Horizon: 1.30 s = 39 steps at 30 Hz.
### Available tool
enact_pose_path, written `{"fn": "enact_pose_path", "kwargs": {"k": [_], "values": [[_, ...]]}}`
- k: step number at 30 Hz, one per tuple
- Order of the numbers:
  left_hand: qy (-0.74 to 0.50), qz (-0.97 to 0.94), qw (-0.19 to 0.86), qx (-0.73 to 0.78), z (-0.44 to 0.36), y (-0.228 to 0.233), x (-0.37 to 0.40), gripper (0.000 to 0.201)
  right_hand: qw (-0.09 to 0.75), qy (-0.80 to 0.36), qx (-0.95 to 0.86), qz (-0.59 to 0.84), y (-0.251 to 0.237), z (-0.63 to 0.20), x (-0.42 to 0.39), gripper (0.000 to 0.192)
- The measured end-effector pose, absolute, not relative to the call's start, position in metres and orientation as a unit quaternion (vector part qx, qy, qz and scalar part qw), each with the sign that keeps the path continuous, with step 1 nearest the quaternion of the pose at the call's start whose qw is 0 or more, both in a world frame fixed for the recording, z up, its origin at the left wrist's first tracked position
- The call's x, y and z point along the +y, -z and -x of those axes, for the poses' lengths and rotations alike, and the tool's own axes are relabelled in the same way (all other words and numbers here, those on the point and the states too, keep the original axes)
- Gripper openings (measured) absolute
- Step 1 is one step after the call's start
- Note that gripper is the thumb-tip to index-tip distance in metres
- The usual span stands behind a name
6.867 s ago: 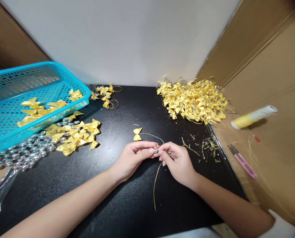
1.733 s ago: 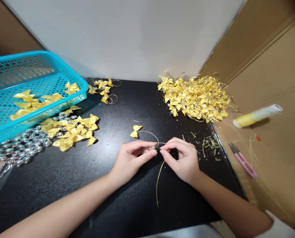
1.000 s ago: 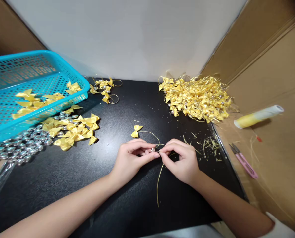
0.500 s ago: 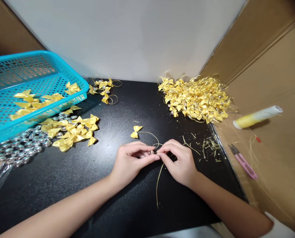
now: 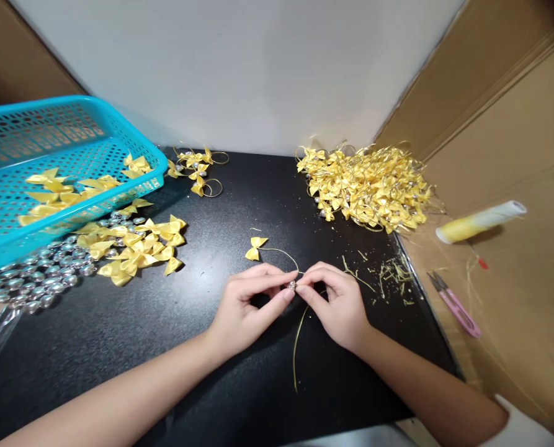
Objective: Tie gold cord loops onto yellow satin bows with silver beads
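Between thumb and fingers my left hand (image 5: 251, 304) pinches a small silver bead (image 5: 292, 285) just above the black table. Touching it from the other side, my right hand (image 5: 335, 301) has its fingertips closed on a thin gold cord (image 5: 296, 347), whose loose end trails toward me over the table. The cord also runs from the fingertips back to a yellow ribbon bow (image 5: 257, 248) lying a little beyond my left hand. Whether the cord passes through the bead is hidden by the fingertips.
At left stands a turquoise basket (image 5: 158, 177) with bows inside; loose yellow bows (image 5: 139, 251) and silver beads (image 5: 39, 273) lie before it. A heap of corded bows (image 5: 370, 189) sits back right. Cord scraps (image 5: 395, 273), pink thread snips (image 5: 458, 307) and a spool tube (image 5: 481, 222) are at right.
My left thumb and fingers have shifted slightly on the bead, turning it so that it shows more, a little further right. My right hand stays almost in place.
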<state>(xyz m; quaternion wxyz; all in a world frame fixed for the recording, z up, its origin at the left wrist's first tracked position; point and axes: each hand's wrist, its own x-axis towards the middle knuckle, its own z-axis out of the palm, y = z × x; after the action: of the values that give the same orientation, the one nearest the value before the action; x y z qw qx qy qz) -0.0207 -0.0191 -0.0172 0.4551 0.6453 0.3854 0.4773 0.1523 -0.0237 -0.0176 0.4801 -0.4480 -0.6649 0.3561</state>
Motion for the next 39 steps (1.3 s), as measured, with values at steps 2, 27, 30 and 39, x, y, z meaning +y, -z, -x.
{"fn": "enact_pose_path", "kwargs": {"k": [2,27,30,39], "values": [[-0.471,-0.655,0.442,0.392,0.021,0.016,-0.019,0.025,0.484,-0.368,-0.653,0.451,0.018,-0.152,-0.024,0.011],[-0.481,-0.641,0.416,0.430,0.036,-0.006,0.000,0.010,0.466,-0.335,-0.694,0.434,0.020,-0.158,-0.016,0.009],[-0.566,-0.586,0.375,0.442,0.054,-0.034,0.015,0.011,0.450,-0.263,-0.723,0.453,0.020,-0.165,-0.009,0.012],[-0.684,-0.494,0.293,0.449,0.084,-0.083,0.032,0.015,0.384,-0.252,-0.739,0.493,0.028,-0.172,0.001,0.012]]}}
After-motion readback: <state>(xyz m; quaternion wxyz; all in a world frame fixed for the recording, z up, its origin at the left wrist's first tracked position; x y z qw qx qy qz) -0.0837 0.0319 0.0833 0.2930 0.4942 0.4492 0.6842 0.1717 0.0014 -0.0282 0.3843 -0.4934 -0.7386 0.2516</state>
